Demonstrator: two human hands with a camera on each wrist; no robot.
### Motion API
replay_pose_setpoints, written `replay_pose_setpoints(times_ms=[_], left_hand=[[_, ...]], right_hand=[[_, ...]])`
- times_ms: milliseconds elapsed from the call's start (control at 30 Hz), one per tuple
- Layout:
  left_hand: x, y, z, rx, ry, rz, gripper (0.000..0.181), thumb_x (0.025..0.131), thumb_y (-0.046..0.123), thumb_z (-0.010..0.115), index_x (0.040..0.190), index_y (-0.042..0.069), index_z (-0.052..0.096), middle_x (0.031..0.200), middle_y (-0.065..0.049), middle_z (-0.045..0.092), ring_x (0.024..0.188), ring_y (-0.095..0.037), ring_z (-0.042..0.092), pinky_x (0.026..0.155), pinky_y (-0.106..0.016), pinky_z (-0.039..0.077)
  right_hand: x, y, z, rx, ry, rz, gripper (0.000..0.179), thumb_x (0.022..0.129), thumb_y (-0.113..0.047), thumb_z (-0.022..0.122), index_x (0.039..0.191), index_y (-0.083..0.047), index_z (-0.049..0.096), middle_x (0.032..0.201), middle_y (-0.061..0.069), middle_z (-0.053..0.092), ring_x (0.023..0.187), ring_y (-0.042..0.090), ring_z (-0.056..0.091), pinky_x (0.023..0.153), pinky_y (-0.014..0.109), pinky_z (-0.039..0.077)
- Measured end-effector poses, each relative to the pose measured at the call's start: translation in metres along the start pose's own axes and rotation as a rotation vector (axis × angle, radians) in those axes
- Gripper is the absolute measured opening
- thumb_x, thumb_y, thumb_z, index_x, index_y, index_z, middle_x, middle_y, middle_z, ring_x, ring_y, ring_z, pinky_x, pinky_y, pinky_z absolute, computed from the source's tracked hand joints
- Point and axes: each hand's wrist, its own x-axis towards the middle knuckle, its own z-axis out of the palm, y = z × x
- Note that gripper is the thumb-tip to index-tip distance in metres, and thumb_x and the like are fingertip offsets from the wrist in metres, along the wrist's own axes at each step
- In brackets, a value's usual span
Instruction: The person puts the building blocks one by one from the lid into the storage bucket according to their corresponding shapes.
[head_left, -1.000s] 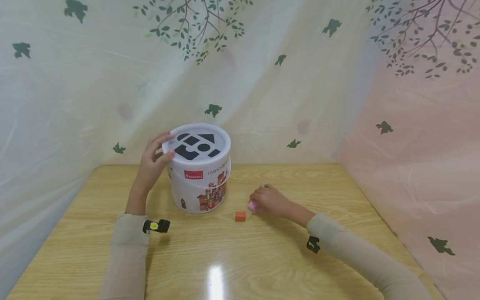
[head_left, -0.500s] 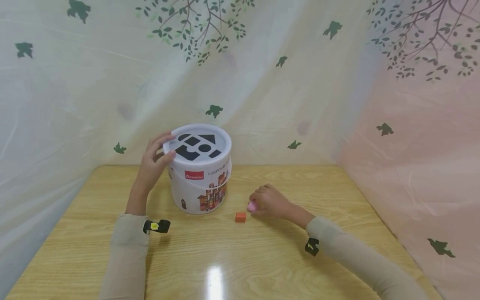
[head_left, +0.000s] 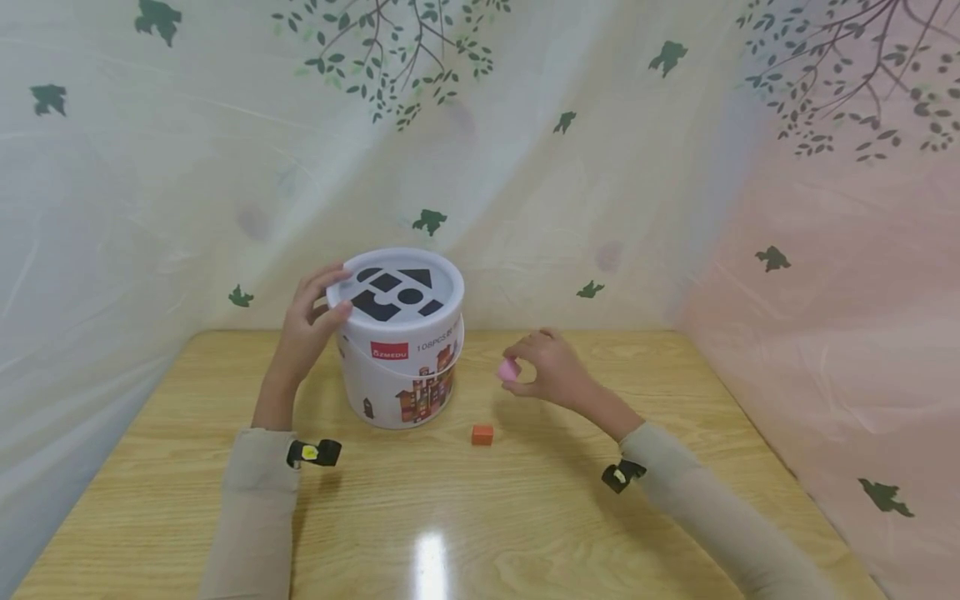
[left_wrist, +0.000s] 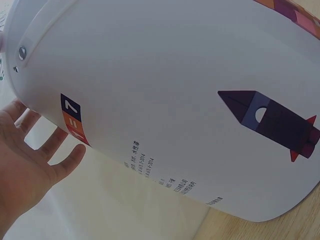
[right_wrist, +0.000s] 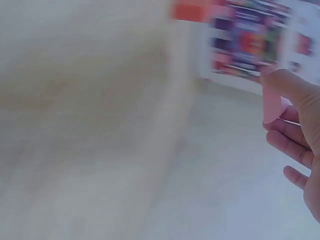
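A white toy-block bucket (head_left: 397,379) stands upright on the table. Its lid (head_left: 408,312) has dark shapes on it. My left hand (head_left: 302,329) holds the bucket at the left side of its rim; in the left wrist view, fingers (left_wrist: 67,162) spread along its outer wall. To the bucket's right, raised over the wood, my right hand (head_left: 551,371) pinches a small pink block (head_left: 508,369) between thumb and fingertips. The right wrist view gives the pink block (right_wrist: 272,105) a rounded edge. An orange rectangular block (head_left: 482,435) lies on the table between bucket and right hand, nearer me.
The wooden table (head_left: 360,525) reaches back to a pale curtain (head_left: 510,208) printed with leaves and branches. A pinkish curtain panel (head_left: 847,333) borders the right side. The bucket's thin white handle (head_left: 459,354) hangs down against its front.
My right hand has lifted the pink block off the table, up and away from the orange block. The left hand stays on the bucket's rim.
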Motion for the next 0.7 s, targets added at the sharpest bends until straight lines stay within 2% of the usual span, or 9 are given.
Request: replay_pose_setpoints(times_ms=[167,333,533,700], left_hand=[[0.0,-0.001,0.0,0.002,0.004,0.003,0.052,0.098,0.026,0.06,0.149,0.016,0.052,0.162,0.002,0.034,0.139,-0.024,0.039,0.118,-0.05,0.04],[0.0,-0.001,-0.001,0.006,0.008,0.002,0.052,0.098,0.027,0.06,0.148,0.016,0.052,0.162,0.002,0.034,0.138,-0.024,0.04,0.118,-0.05,0.04],[0.001,-0.002,-0.001,0.002,0.008,0.001,0.052,0.098,0.027,0.06,0.148,0.016,0.052,0.162,0.002,0.034,0.138,-0.024,0.039,0.119,-0.054,0.039],[0.001,-0.003,-0.001,0.004,0.007,0.008,0.052,0.099,0.027,0.06,0.149,0.016,0.052,0.162,0.001,0.034,0.14,-0.026,0.039,0.118,-0.056,0.039]], right_hand=[[0.028,-0.001,-0.03,0.043,0.191,-0.026,0.04,0.072,-0.025,0.091,0.101,-0.003,0.075,0.096,0.008,0.078,0.088,0.024,0.069,0.091,0.049,0.052],[0.062,-0.01,-0.055,0.065,0.295,-0.043,0.04,0.074,-0.022,0.09,0.105,-0.001,0.075,0.101,0.011,0.078,0.092,0.026,0.069,0.094,0.049,0.049],[0.104,-0.023,-0.068,0.082,0.303,-0.058,0.041,0.077,-0.022,0.089,0.109,-0.001,0.074,0.104,0.012,0.077,0.095,0.026,0.068,0.097,0.048,0.048],[0.136,-0.032,-0.067,0.098,0.23,-0.051,0.042,0.08,-0.025,0.087,0.113,-0.002,0.074,0.107,0.01,0.077,0.1,0.024,0.067,0.102,0.046,0.046]])
